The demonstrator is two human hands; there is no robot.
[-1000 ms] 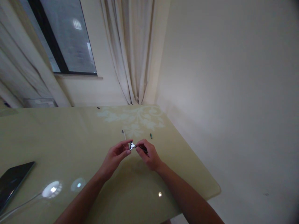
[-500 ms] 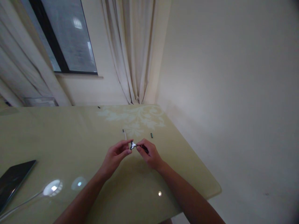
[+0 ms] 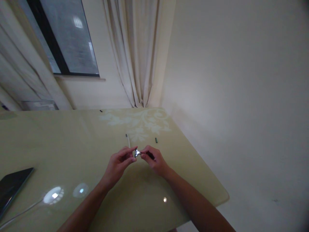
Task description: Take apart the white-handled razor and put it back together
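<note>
A small shiny metallic piece with a wide head, like a razor head [image 3: 137, 153], is held between my two hands above the table. The thumb and a finger of my left hand [image 3: 122, 160] pinch the ends of its head. My right hand [image 3: 154, 158] is closed round its narrow dark handle, mostly hidden by the fingers. Just beyond my left hand lies a thin white stick with a grey end [image 3: 128, 140]. A small dark green rectangular piece [image 3: 156, 140] rests beyond my right hand.
The glossy pale table [image 3: 60, 141] has its right edge along a wall. A black flat device [image 3: 14, 185] and a white cable [image 3: 23, 212] lie at left. A tiny dark piece [image 3: 101, 111] is near the back edge. Curtains [image 3: 137, 48] hang behind.
The view has shifted slightly. The metallic piece has turned a little in my fingers, and both hands keep their hold on it.
</note>
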